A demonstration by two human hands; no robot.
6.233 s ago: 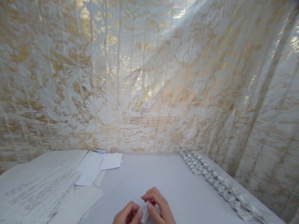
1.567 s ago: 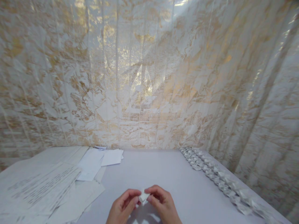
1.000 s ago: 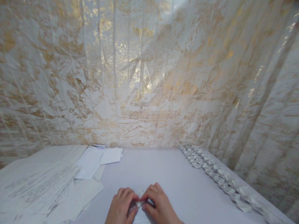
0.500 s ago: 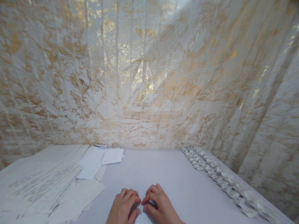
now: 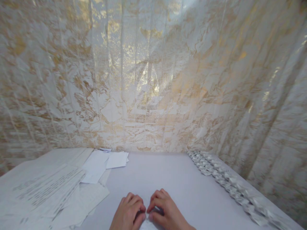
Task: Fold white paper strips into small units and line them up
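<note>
Where the two hands come close to each other, at the lower middle of the view, a small piece of white paper shows between them, and the greater part of it is hidden. The left hand has its fingers bent, with the thumb held a little under the forefinger. The right hand makes nearly the same shape from the other side, so that the fingertips of both hands almost meet above the paper. Whether the fingers pinch this piece or only press on it, I cannot tell, because the fingers cover the place of contact.

Under the hands is a pale worktop. On its left side, many printed sheets lie one over another, with lines of dark text on some of them. At the inner border of this pile, a plain white sheet lies partly on the other papers, and just beside it, near the back edge, are some smaller white papers, stacked not quite evenly.

Along the right side of the worktop, long rows of folded paper pieces run from the back corner toward the front, set close together. Behind all this hangs a shiny cloth with a gold and brown pattern, which continues also on the right side.
</note>
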